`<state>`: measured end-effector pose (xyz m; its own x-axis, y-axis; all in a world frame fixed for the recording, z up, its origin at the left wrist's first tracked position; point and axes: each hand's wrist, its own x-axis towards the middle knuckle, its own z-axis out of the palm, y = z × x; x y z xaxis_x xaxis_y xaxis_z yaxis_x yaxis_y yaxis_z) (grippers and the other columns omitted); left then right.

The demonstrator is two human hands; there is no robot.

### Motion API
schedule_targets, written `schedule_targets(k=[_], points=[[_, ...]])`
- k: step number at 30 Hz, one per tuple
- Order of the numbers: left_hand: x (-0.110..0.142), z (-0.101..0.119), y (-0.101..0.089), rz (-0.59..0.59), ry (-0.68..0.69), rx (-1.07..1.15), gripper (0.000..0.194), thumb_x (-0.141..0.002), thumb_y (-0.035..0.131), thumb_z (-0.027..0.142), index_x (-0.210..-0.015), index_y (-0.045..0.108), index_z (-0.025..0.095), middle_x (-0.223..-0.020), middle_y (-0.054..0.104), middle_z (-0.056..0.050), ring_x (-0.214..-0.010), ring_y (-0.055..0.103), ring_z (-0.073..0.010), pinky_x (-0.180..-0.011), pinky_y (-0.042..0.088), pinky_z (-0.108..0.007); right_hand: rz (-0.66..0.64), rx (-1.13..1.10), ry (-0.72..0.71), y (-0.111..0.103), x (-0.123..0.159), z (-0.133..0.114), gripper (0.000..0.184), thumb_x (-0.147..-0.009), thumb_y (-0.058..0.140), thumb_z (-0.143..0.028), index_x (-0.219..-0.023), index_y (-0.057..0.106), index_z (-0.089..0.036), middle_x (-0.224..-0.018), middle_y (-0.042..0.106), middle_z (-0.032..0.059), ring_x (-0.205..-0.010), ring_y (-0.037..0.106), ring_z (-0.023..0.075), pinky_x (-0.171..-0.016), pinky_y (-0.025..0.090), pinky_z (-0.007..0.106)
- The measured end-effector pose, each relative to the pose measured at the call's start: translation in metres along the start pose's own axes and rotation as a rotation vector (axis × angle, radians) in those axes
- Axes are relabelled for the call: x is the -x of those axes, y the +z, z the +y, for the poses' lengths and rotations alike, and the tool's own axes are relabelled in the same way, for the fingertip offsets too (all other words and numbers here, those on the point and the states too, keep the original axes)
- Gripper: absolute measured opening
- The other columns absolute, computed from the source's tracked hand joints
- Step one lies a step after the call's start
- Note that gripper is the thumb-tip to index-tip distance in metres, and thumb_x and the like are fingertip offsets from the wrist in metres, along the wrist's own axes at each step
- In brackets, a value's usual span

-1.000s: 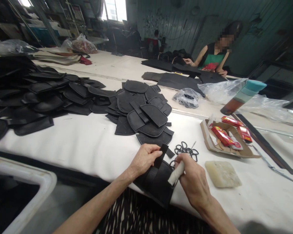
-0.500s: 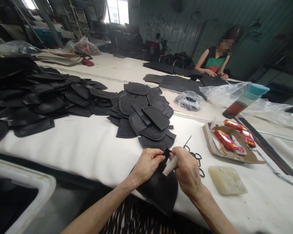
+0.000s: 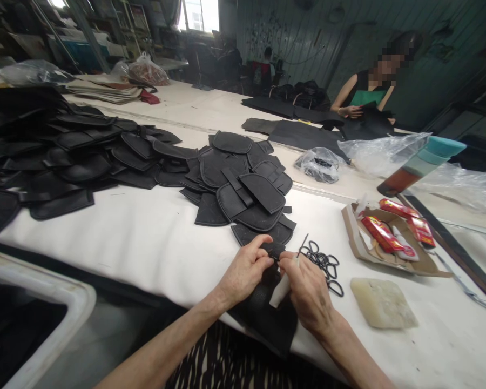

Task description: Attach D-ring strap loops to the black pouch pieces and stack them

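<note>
A black leather piece [image 3: 269, 321] lies at the table's near edge, partly hanging over it. My left hand [image 3: 243, 270] pinches its narrow black strap [image 3: 273, 249] near the top. My right hand [image 3: 305, 289] meets it there, fingers closed round a white-handled tool [image 3: 279, 290] whose thin metal tip [image 3: 302, 243] points up and away. A cluster of small black rings [image 3: 322, 262] lies just right of both hands.
Stacks of black leather pieces [image 3: 243, 189] cover the table's middle and left. A pale wax-like block [image 3: 383, 302], a cardboard tray with red packets [image 3: 389, 237], plastic bags and a teal-capped bottle [image 3: 419, 165] sit right. Another person [image 3: 368, 89] works at the far table. A white bin [image 3: 32, 313] stands lower left.
Both hands have drawn together over the strap. The strap, raised a second ago, is now folded down between the fingers. The right hand has moved from the piece's middle up to the strap.
</note>
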<state>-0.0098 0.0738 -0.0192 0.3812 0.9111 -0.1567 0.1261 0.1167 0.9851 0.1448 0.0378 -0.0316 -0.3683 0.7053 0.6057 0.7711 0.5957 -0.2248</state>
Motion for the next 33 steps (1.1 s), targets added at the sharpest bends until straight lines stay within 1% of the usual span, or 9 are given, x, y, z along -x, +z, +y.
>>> schedule_targets(k=[4, 10, 13, 18, 25, 28, 29, 31, 33], points=[[-0.001, -0.001, -0.004, -0.062, -0.053, 0.087, 0.037, -0.071, 0.052, 0.013, -0.107, 0.054, 0.013, -0.059, 0.050, 0.007, -0.051, 0.047, -0.0094, -0.054, 0.039, -0.022, 0.008, -0.106, 0.082, 0.003, 0.003, -0.005, 0.020, -0.086, 0.039, -0.002, -0.085, 0.049, -0.019, -0.075, 0.059, 0.0036, -0.066, 0.051, 0.0153, -0.060, 0.041, 0.026], [0.000, -0.002, 0.002, 0.043, -0.044, 0.122, 0.020, -0.069, 0.053, 0.011, -0.084, 0.065, 0.014, -0.063, 0.055, 0.003, -0.054, 0.048, -0.0091, -0.053, 0.039, -0.021, 0.037, -0.216, 0.234, 0.003, 0.007, -0.008, 0.015, -0.083, 0.047, -0.007, -0.085, 0.049, -0.021, -0.078, 0.060, 0.0016, -0.067, 0.055, 0.0146, -0.062, 0.043, 0.026], [0.002, 0.001, 0.004, 0.031, -0.043, 0.122, 0.020, -0.070, 0.052, 0.013, -0.084, 0.067, 0.013, -0.067, 0.060, 0.000, -0.058, 0.050, -0.0108, -0.053, 0.039, -0.021, 0.098, -0.252, 0.432, 0.003, 0.005, -0.011, 0.013, -0.083, 0.053, -0.013, -0.090, 0.046, -0.021, -0.084, 0.060, 0.0022, -0.070, 0.058, 0.0150, -0.062, 0.045, 0.026], [0.005, 0.003, 0.006, 0.072, -0.028, 0.061, 0.020, -0.073, 0.052, 0.013, -0.086, 0.067, 0.014, -0.069, 0.062, 0.000, -0.061, 0.052, -0.0116, -0.055, 0.040, -0.021, 0.091, -0.693, 0.838, 0.001, -0.006, -0.018, 0.014, -0.078, 0.061, -0.021, -0.082, 0.047, -0.023, -0.079, 0.060, -0.0031, -0.066, 0.055, 0.0125, -0.061, 0.044, 0.024], [0.017, 0.008, 0.008, 0.221, 0.064, -0.064, 0.022, -0.073, 0.057, 0.014, -0.095, 0.062, 0.017, -0.087, 0.064, -0.003, -0.074, 0.059, -0.0139, -0.065, 0.046, -0.023, 0.096, -0.793, 0.835, -0.012, -0.018, -0.013, 0.016, -0.072, 0.064, -0.020, -0.079, 0.050, -0.023, -0.073, 0.057, -0.0055, -0.061, 0.052, 0.0111, -0.058, 0.041, 0.023], [0.028, 0.016, 0.000, 0.330, 0.074, -0.103, 0.008, -0.075, 0.061, 0.023, -0.081, 0.063, 0.018, -0.078, 0.061, -0.001, -0.065, 0.057, -0.0112, -0.058, 0.045, -0.020, 0.099, -0.779, 0.788, -0.020, -0.023, -0.010, 0.017, -0.073, 0.065, -0.021, -0.080, 0.049, -0.023, -0.075, 0.059, -0.0047, -0.062, 0.052, 0.0115, -0.059, 0.042, 0.023], [0.031, 0.018, -0.004, 0.281, -0.007, -0.050, 0.013, -0.077, 0.060, 0.030, -0.074, 0.061, 0.017, -0.068, 0.059, 0.000, -0.057, 0.055, -0.0104, -0.051, 0.042, -0.019, 0.099, -0.759, 0.761, -0.023, -0.024, -0.010, 0.017, -0.074, 0.065, -0.021, -0.080, 0.049, -0.023, -0.076, 0.060, -0.0043, -0.063, 0.053, 0.0117, -0.060, 0.042, 0.023], [0.037, 0.019, -0.011, 0.045, -0.289, 0.175, 0.034, -0.082, 0.052, 0.045, -0.064, 0.058, 0.016, -0.054, 0.056, 0.000, -0.042, 0.050, -0.0096, -0.039, 0.036, -0.019, 0.097, -0.708, 0.688, -0.026, -0.024, -0.013, 0.017, -0.075, 0.065, -0.021, -0.081, 0.049, -0.024, -0.078, 0.061, -0.0035, -0.065, 0.055, 0.0123, -0.061, 0.043, 0.024], [0.041, 0.017, -0.016, -0.204, -0.565, 0.443, 0.050, -0.084, 0.042, 0.055, -0.067, 0.061, 0.012, -0.058, 0.063, -0.006, -0.042, 0.056, -0.0124, -0.037, 0.039, -0.021, 0.093, -0.658, 0.579, -0.029, -0.022, -0.020, 0.014, -0.078, 0.062, -0.018, -0.081, 0.050, -0.024, -0.078, 0.062, -0.0027, -0.066, 0.057, 0.0126, -0.061, 0.044, 0.024]])
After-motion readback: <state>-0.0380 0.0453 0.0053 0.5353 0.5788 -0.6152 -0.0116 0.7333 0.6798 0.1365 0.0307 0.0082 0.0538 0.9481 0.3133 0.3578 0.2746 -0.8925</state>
